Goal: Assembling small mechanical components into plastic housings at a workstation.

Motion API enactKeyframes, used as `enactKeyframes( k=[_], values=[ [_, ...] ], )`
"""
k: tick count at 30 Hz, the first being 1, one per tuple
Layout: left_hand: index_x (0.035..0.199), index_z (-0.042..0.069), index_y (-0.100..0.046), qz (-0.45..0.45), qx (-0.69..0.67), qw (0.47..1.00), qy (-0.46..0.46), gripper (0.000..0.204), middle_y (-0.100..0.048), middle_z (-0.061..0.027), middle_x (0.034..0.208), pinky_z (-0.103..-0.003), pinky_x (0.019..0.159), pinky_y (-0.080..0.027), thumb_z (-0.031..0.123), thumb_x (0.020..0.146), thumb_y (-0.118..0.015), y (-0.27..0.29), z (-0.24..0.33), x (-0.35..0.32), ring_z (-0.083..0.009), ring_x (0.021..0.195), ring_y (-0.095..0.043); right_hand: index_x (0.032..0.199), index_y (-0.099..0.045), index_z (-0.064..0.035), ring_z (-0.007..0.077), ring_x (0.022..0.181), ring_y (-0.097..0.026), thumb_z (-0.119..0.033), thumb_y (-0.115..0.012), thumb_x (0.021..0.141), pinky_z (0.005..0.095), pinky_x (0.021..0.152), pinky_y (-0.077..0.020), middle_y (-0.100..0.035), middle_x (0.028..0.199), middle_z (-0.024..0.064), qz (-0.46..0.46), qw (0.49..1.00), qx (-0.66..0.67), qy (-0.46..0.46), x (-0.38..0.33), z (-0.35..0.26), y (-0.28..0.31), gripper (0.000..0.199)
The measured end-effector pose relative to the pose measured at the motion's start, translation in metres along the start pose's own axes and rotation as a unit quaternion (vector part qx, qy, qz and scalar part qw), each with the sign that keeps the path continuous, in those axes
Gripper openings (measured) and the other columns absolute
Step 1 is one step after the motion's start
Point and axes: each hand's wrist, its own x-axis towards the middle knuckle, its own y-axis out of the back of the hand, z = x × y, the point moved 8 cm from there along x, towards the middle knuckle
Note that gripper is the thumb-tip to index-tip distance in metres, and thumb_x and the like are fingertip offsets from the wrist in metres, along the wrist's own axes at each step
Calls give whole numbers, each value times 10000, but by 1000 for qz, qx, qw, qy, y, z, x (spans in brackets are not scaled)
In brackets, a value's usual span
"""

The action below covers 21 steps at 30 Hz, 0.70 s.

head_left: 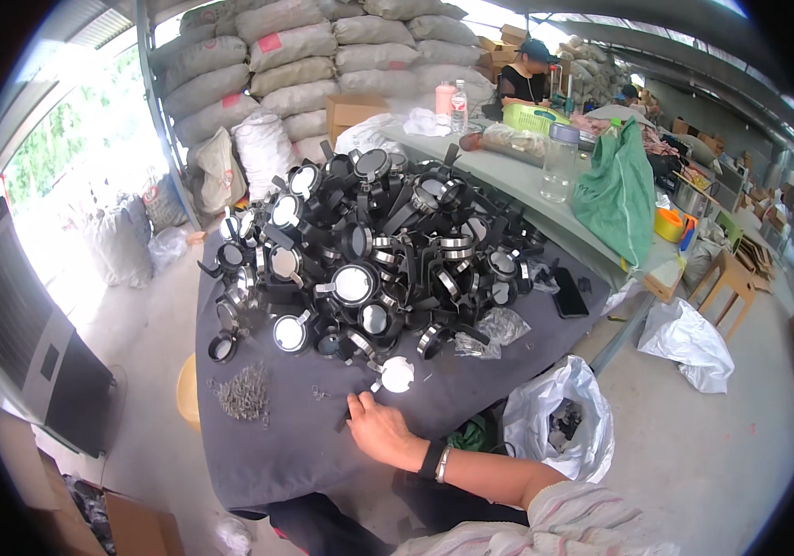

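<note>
My right hand (381,431) rests on the dark cloth-covered table (304,454), fingers bent and drawn together. What lies between its fingertips, if anything, is too small to make out. Just beyond the fingers is a round silver lid (397,374) with a small tab. Left of it, a few tiny metal bits (321,395) are scattered on the cloth. A big heap of black collars with handles and hinged silver lids (353,284), like teapot tops, covers the table's far part. A small pile of thin metal pins or clips (244,394) sits at the left. My left hand is out of view.
Clear plastic bags (499,329) and a black phone (570,293) lie right of the heap. A silver-white sack (601,426) with dark parts stands by the table's right edge. Behind are a long bench (517,185) with a green bag (617,195), stacked sacks (295,74) and a seated person (527,79).
</note>
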Motion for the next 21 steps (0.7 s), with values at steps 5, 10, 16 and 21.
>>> enactKeyframes(
  k=[5, 10, 16, 21],
  values=[
    [1412, 120, -329, 22, -5, 1000, -19, 743, -392, -183, 1371, -449, 970, -372, 355, 804, -685, 14, 13, -24, -338, 1229, -413, 1027, -545, 57, 293, 674, -634, -119, -574, 830, 372, 580, -530, -533, 920, 179, 15, 1000, 11, 25, 1, -2, 3, 265],
    [1446, 126, -311, 49, 14, 998, -32, 787, -384, -193, 1418, -460, 1001, -373, 367, 800, -689, 55, 29, -49, -352, 1274, -410, 939, -554, 23, 283, 655, -617, -137, -579, 849, 380, 579, -514, -523, 904, 158, 19, 999, 18, 34, 3, 5, -1, 185],
    [1163, 64, -562, 57, 92, 993, -56, 371, -526, -120, 1081, -371, 730, -440, 235, 842, -635, -92, 149, -152, -242, 957, -495, 938, -550, 23, 289, 651, -616, -129, -572, 849, 380, 577, -517, -522, 902, 159, 17, 999, 31, 39, 2, 0, 0, 178],
    [949, -1, -622, -307, 82, 915, -251, 113, -488, 10, 608, -219, 465, -335, 93, 890, -600, -286, 169, -201, -80, 512, -427, 872, -539, 18, 292, 658, -623, -95, -563, 822, 379, 576, -525, -523, 881, 170, 31, 998, 31, 42, -4, 0, 9, 126]
  ],
)
